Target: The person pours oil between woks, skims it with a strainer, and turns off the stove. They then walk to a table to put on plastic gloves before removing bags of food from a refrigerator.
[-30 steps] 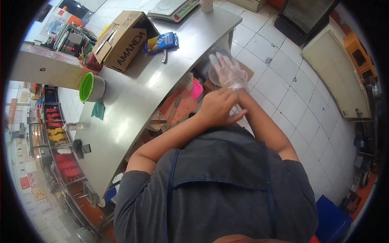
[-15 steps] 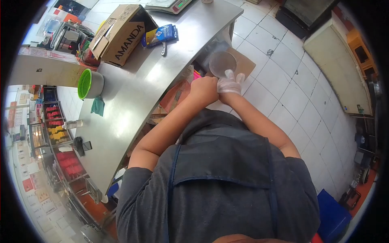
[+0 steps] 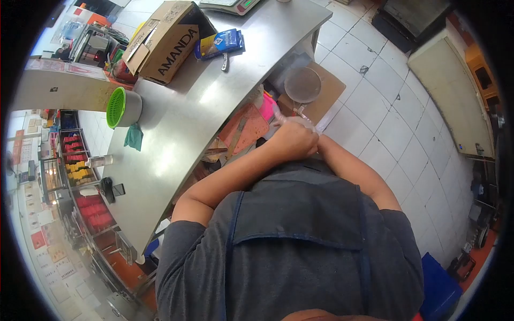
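My right hand (image 3: 301,121) wears a clear plastic glove, with some fingers stretched out and others partly hidden behind my left hand. My bare left hand (image 3: 295,141) is closed over the right wrist, gripping the plastic glove near its cuff. Both hands are close in front of my dark apron (image 3: 300,208), beside the table's edge. Just beyond them, a round grey strainer-like thing (image 3: 303,84) is above a piece of cardboard (image 3: 331,88). A bright pink item (image 3: 267,108) and a reddish bag (image 3: 243,130) show under the table, left of my hands.
The metal table (image 3: 160,144) bears an AMANDA cardboard box (image 3: 174,53), blue packets (image 3: 222,43), a white tub with a green basket (image 3: 124,107), a green cloth (image 3: 134,137), a phone (image 3: 119,189) and a scale (image 3: 227,5). Tiled floor (image 3: 375,112) lies to the right.
My left hand has shifted right and over the right wrist. The gloved right hand has turned, its fingers now pointing more to the left, and drawn nearer my body. The view has shifted slightly.
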A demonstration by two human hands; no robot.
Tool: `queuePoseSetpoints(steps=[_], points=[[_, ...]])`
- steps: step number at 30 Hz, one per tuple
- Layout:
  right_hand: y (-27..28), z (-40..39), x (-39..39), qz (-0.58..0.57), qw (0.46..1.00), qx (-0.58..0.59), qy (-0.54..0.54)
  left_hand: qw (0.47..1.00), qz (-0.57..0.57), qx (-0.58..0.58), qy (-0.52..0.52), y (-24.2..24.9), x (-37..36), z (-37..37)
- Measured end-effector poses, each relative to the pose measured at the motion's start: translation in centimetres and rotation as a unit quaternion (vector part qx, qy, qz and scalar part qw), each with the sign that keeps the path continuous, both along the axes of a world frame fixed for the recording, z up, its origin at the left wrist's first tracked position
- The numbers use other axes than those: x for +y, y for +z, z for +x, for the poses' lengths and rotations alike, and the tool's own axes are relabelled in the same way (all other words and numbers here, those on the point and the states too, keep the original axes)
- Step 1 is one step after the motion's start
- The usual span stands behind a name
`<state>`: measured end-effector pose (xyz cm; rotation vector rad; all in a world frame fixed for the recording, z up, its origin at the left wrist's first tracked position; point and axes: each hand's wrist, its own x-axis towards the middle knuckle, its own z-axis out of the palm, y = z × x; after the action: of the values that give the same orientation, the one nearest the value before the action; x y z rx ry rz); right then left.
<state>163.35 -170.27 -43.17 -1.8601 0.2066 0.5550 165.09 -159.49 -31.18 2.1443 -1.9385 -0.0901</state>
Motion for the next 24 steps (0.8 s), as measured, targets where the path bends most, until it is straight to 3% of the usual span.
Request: queuePoseSetpoints(steps=[2,3,4,5,6,8,10,12,13,14,16,17,18,19,20,21,23,24], points=[[3.4,-0.2,-1.0,0.052,0.998,-0.030,-0.021,1.000,-0.002,0.015,0.012,0.6,0.9,1.1],[5.3,-0.2,-1.3,0.103,0.992,-0.060,-0.041,0.995,-0.023,0.090,0.047,0.7,1.6,1.8],[4.7,0.0,-1.4,0.098,0.992,-0.066,-0.039,0.982,-0.047,0.162,0.080,0.7,2.3,2.8],[3.4,0.4,-1.3,0.179,0.976,-0.075,-0.094,0.983,-0.055,0.155,0.079,0.5,2.9,4.1],[2.6,0.8,-1.5,0.259,0.951,-0.084,-0.145,0.973,-0.054,0.166,0.152,-0.1,3.7,5.6],[2.7,-0.1,-1.9,0.166,0.964,-0.137,-0.159,0.932,-0.043,0.218,0.287,-1.6,5.5,9.3],[-1.2,-2.0,-3.7,-0.034,0.943,-0.318,-0.092,0.870,-0.044,0.292,0.396,-5.4,8.1,14.8],[0.4,-4.8,-3.4,0.010,0.942,-0.289,-0.171,0.795,-0.073,0.364,0.481,-9.9,10.9,21.1],[0.6,-6.1,-3.3,0.006,0.949,-0.215,-0.229,0.753,-0.089,0.399,0.515,-11.6,12.3,24.1],[0.5,-7.7,-3.4,0.002,0.947,-0.138,-0.288,0.754,-0.099,0.377,0.529,-14.1,13.9,27.5],[-4.5,-11.2,-5.2,-0.193,0.933,-0.227,-0.201,0.742,-0.102,0.350,0.563,-17.7,16.2,33.5],[-4.4,-12.1,-4.8,-0.199,0.934,-0.222,-0.199,0.729,-0.095,0.345,0.583,-18.6,16.8,35.8],[-4.0,-12.9,-4.2,-0.089,0.925,-0.151,-0.338,0.728,-0.093,0.352,0.581,-18.9,16.9,37.7],[-3.7,-13.6,-3.6,0.023,0.881,-0.075,-0.467,0.747,-0.080,0.276,0.600,-19.3,17.1,39.4],[-3.2,-14.2,-3.0,0.016,0.881,-0.068,-0.469,0.761,-0.065,0.198,0.614,-19.6,17.1,40.5],[-2.5,-14.7,-2.6,0.024,0.862,-0.049,-0.504,0.760,-0.061,0.207,0.613,-19.0,16.6,40.9],[-1.5,-14.8,-1.8,0.025,0.842,-0.027,-0.538,0.760,-0.017,0.099,0.642,-17.2,15.1,41.4],[-1.2,-14.8,-1.2,0.039,0.819,-0.008,-0.572,0.759,-0.013,0.106,0.642,-18.4,15.1,42.5]])
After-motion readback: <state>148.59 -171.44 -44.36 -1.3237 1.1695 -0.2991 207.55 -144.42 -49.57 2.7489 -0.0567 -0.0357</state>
